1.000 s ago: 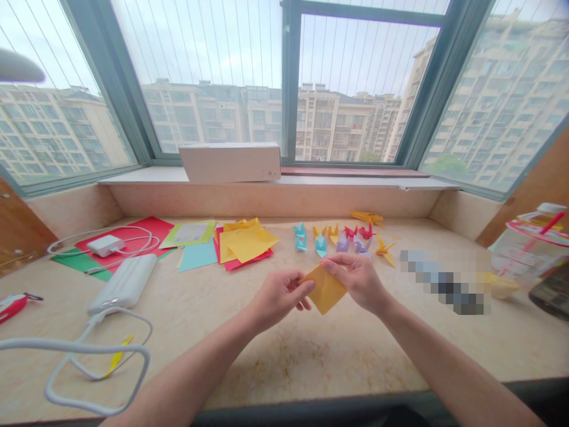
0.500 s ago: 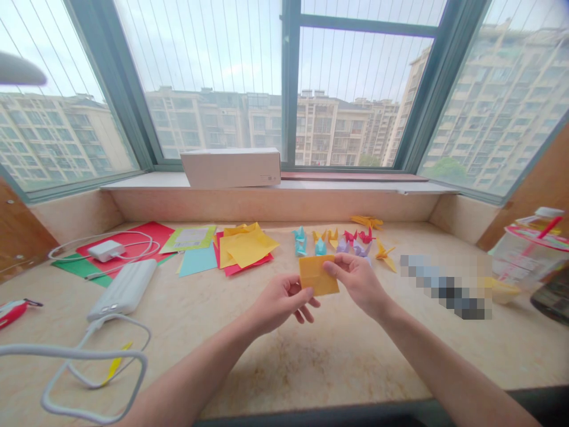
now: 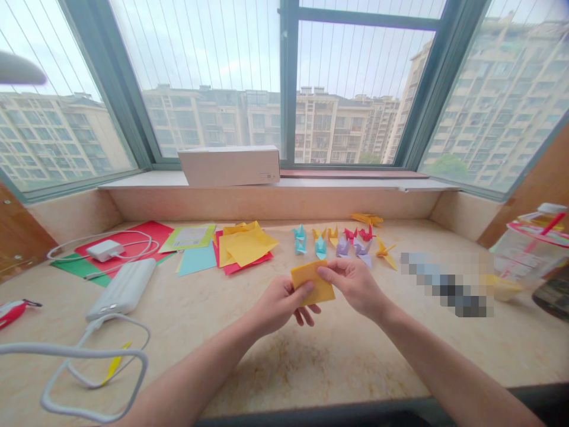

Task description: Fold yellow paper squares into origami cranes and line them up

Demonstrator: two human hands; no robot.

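Observation:
A folded square of yellow origami paper [image 3: 320, 292] is held above the counter between both hands. My left hand [image 3: 281, 301] pinches its lower left part, thumb on the near face and fingers behind. At the upper right, my right hand [image 3: 353, 283] grips the edge between thumb and fingers. Beyond the hands stand several folded paper cranes: blue ones [image 3: 300, 240], purple ones [image 3: 356, 249], red ones [image 3: 358, 233] and orange-yellow ones [image 3: 326, 235]. A larger yellow crane [image 3: 386, 254] sits to their right.
Loose yellow sheets [image 3: 248, 244] lie over red paper at the left. Farther left are a white power bank [image 3: 123, 289], a charger [image 3: 105, 250] and looping cables [image 3: 95, 350]. A plastic cup [image 3: 524, 249] with a red straw stands right. A white box [image 3: 229, 166] rests on the sill.
The yellow paper has tilted and shifted slightly left and down. My left thumb now reaches farther across its face. Both hands keep their hold.

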